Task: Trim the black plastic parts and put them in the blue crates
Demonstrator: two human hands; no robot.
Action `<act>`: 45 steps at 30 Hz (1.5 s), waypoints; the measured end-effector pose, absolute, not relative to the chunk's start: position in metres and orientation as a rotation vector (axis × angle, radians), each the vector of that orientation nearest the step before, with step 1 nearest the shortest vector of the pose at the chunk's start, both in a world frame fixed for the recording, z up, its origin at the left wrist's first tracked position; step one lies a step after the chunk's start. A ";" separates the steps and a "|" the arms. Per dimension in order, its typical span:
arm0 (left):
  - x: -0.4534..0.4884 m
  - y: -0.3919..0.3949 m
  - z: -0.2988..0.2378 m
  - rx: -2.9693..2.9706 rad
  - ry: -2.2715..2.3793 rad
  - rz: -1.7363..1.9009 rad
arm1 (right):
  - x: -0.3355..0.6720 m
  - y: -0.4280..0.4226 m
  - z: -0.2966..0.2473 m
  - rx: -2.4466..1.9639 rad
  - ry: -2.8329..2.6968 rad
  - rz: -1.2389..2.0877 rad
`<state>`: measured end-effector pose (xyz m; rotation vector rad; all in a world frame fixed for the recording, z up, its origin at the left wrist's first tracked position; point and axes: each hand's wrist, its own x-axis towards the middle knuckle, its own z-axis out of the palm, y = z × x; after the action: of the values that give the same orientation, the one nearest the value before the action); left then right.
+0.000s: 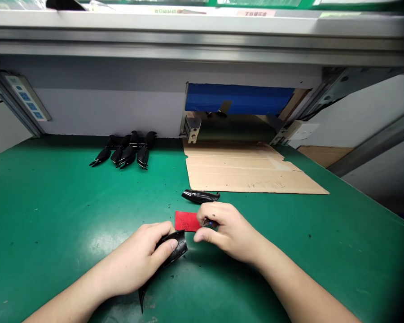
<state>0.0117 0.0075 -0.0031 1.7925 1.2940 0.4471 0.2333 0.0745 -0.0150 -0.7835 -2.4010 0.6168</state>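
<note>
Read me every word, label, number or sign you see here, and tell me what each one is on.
Nothing can be quoted with certainty.
Shelf edge strips: printed characters, too blurred to read.
Red card, by the right hand: faint mark, unreadable.
Cardboard sheet: faint handwritten scrawl, illegible.
Power strip: blue patches, no readable text.
Black part in the left hand: no marking visible.

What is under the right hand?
The right hand covers one end of the red card on the green mat; it pinches a small blue-tipped item, mostly hidden.
</note>
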 end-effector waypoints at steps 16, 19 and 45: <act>0.009 0.011 -0.015 1.232 1.085 0.494 | 0.240 0.074 -0.014 -0.665 -2.453 0.261; 0.009 0.012 -0.018 1.170 1.020 0.565 | 0.236 0.071 -0.013 -0.668 -2.467 0.316; 0.006 0.017 -0.016 0.733 0.708 0.739 | 0.223 0.063 -0.023 -0.466 -2.409 0.583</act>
<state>0.0060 0.0165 -0.0164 0.7325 0.7078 0.7386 0.2232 0.0634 -0.0227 -0.4663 -2.4085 0.5833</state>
